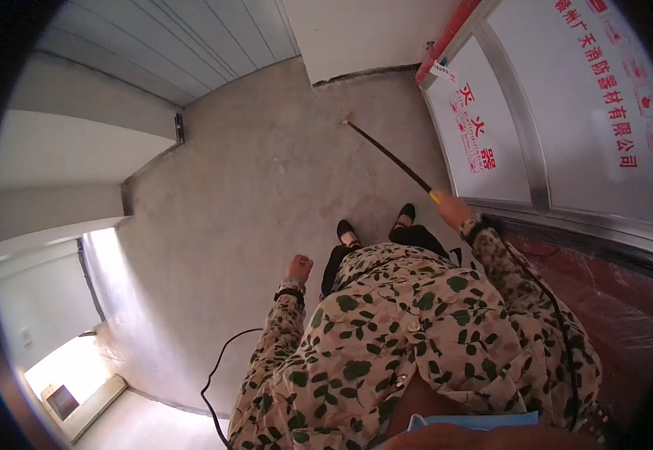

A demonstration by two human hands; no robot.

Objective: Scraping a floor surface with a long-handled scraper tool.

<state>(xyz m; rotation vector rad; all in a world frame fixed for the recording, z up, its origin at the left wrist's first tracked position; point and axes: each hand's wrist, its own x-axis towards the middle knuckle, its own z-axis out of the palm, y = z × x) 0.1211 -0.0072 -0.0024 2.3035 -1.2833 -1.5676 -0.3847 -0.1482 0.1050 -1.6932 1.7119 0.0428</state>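
My right hand (pixel 453 210) grips the yellow handle end of a long, thin dark rod (pixel 392 158). The rod slants forward and left, and its pale tip comes down at the bare concrete floor (pixel 236 191). Whether the tip touches the floor I cannot tell. My left hand (pixel 299 268) hangs at my left side over the floor, fingers curled, with nothing visible in it. Both wrists have dark bands around leaf-patterned sleeves. My feet in dark shoes (pixel 347 232) stand on the concrete behind the rod's tip.
On the right is a metal-framed cabinet (pixel 489 124) with white panels bearing red writing, beside a red pipe (pixel 444 42). Ahead stand a pale wall corner (pixel 360 39) and grey ribbed panels (pixel 191 45). Stepped walls (pixel 79 146) line the left. A black cable (pixel 209 374) curves near my left arm.
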